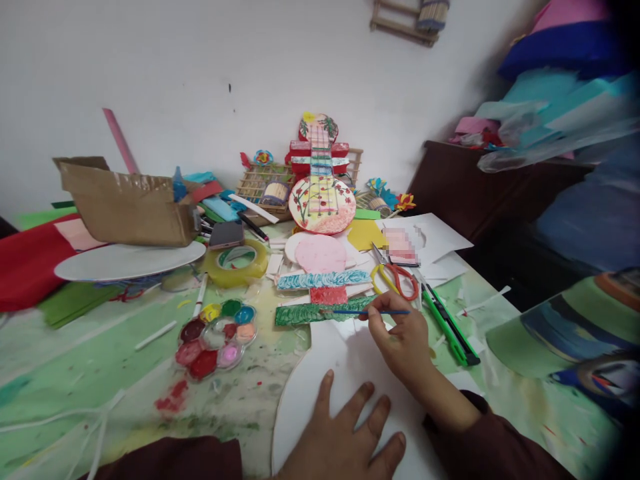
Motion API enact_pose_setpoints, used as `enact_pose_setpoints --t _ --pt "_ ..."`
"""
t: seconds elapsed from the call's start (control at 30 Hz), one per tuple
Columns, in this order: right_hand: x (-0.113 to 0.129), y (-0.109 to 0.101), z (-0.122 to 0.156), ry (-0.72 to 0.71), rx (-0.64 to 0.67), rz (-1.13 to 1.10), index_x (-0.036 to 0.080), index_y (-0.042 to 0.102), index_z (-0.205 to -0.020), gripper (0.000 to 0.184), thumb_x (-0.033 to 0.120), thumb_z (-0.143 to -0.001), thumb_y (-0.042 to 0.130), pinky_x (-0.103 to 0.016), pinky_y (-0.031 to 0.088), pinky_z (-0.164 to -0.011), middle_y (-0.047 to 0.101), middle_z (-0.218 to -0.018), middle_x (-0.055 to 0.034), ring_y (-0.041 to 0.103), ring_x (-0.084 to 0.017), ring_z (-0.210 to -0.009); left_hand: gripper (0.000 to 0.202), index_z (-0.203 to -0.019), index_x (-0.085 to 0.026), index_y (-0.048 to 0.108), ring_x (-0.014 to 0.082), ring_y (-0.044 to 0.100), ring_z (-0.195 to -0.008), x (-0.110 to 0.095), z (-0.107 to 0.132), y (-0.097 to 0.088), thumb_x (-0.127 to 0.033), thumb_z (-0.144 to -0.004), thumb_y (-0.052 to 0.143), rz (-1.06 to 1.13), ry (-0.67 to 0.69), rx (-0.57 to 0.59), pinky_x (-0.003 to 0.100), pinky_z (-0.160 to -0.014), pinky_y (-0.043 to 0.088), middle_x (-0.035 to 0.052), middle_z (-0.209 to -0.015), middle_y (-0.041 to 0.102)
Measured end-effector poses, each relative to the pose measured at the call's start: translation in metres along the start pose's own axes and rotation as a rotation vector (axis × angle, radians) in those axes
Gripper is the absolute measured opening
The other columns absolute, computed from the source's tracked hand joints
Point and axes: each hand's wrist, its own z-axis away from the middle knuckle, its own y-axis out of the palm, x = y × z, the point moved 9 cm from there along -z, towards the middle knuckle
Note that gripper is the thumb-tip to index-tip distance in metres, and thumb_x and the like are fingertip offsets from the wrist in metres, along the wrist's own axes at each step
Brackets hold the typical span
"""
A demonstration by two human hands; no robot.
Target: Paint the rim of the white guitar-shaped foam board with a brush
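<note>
My right hand (400,337) pinches a thin blue paintbrush (350,312), its tip over the green-painted strip (300,315) of a cardboard cutout. Flat on the white round part (300,393) of that cutout lies my left hand (347,433), fingers spread. Above the green strip come a red patch (327,295), a blue-and-white strip (320,279) and a pink rounded end (320,253). A flower-shaped paint palette (216,339) with several colours sits to the left. Behind stands a painted guitar-like cutout (323,200) with red flowers and strings.
Scissors (397,280) and a green utility knife (450,323) lie right of the cutout. Left stand a tape roll (237,261), a phone (227,235), a white oval board (130,261) and a cardboard box (127,207). A person's patterned sleeve (565,320) is at the right.
</note>
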Motion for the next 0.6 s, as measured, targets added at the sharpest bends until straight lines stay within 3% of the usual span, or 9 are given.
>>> enact_pose_setpoints --t 0.23,0.6 --pt "-0.0046 0.0015 0.0011 0.027 0.007 -0.015 0.022 0.053 -0.065 0.015 0.02 -0.079 0.05 -0.022 0.041 -0.048 0.062 -0.059 0.0007 0.058 -0.013 -0.053 0.032 -0.125 -0.028 0.056 0.0301 0.06 -0.114 -0.0004 -0.0022 -0.0035 -0.031 -0.102 0.034 -0.011 0.011 0.044 0.056 -0.086 0.05 0.0082 -0.131 0.06" --pt "-0.0097 -0.0006 0.0028 0.039 0.011 0.06 0.023 0.055 -0.067 0.015 0.025 -0.081 0.051 -0.025 0.042 -0.052 0.065 -0.061 0.0005 0.06 -0.015 -0.055 0.035 -0.123 -0.033 0.058 0.027 0.056 -0.119 0.0056 0.0 -0.0054 -0.035 -0.103 0.029 0.052 -0.064 -0.013 0.056 -0.094 0.045 0.003 -0.132 0.06"
